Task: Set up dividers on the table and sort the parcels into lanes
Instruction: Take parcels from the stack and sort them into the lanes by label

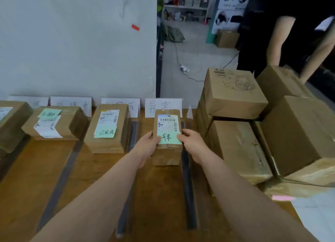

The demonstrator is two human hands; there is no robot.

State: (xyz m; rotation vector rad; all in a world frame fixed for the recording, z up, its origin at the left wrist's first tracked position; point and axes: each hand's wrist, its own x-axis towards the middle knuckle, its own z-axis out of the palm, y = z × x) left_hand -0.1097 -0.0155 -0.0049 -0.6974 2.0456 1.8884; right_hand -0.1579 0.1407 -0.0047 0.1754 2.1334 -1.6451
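Observation:
A brown parcel (167,152) with a shipping label and a green handwritten note sits in the rightmost lane of the wooden table (45,169). My left hand (147,146) grips its left side and my right hand (192,144) grips its right side. Dark divider strips (187,187) (126,196) (61,183) run front to back and mark the lanes. White lane signs (163,107) stand at the back edge. Another parcel stack (107,129) with a green note fills the lane to the left, and a further one (56,123) lies beyond it.
Several large cardboard boxes (235,95) are stacked at the table's right end. A person in black (290,35) stands behind them with hands on a box (281,82). A white wall rises behind the table. A parcel (10,122) sits at the far left.

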